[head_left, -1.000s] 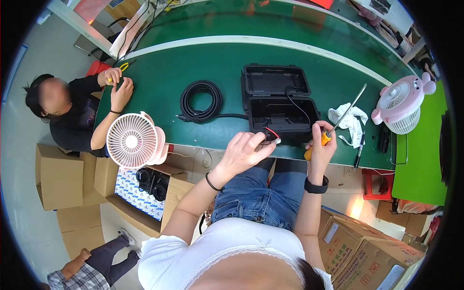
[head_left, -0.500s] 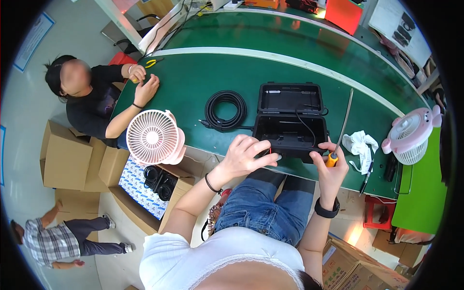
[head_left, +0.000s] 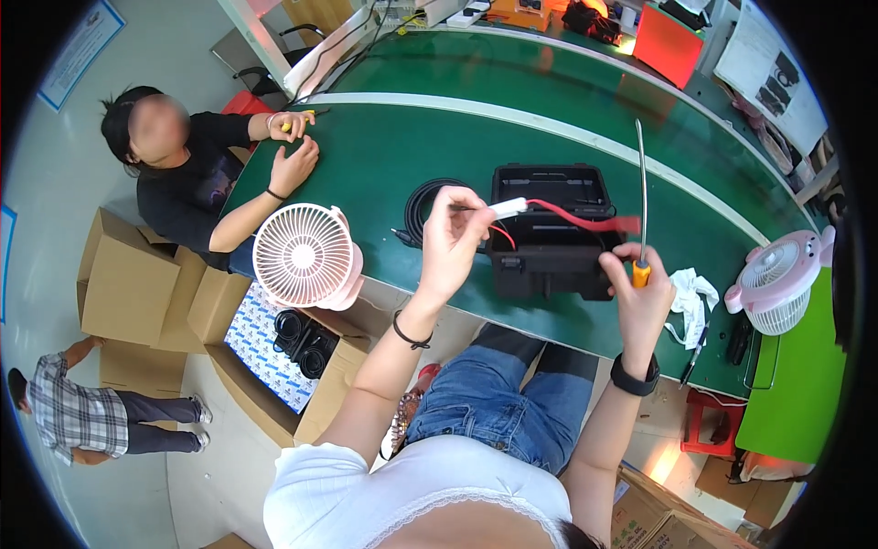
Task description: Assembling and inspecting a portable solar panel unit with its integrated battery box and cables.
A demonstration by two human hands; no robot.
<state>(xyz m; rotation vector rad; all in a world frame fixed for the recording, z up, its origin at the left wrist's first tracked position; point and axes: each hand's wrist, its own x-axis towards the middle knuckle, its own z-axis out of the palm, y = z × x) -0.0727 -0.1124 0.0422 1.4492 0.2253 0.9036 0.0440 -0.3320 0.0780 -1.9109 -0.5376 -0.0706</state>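
Note:
My left hand [head_left: 455, 242] pinches a white connector [head_left: 509, 209] above the open black case [head_left: 553, 273]. From the connector a red cable [head_left: 569, 218] runs to the right, its far end smeared by motion. A thin red wire [head_left: 504, 236] hangs beside my left fingers. My right hand [head_left: 643, 300] is closed round the orange-yellow handle of a screwdriver [head_left: 641, 272], its long shaft pointing away from me; my thumb is near the case's right side. The case stands near the table's front edge with its lid [head_left: 551, 186] tipped back. Behind my left hand lies a coiled black cable [head_left: 416, 212], partly hidden.
A pink fan [head_left: 306, 256] stands left, another pink fan [head_left: 782, 274] right. White cloth [head_left: 690, 306], a pen [head_left: 697, 352] and a black tool [head_left: 740, 340] lie right. At far left a co-worker's hands [head_left: 294, 165] hold yellow-handled pliers. An open carton [head_left: 315, 403] stands below the table.
My left hand has risen from the case's front and now holds the white connector with the red cable up. The case has turned slightly; the right hand keeps the screwdriver, now more upright.

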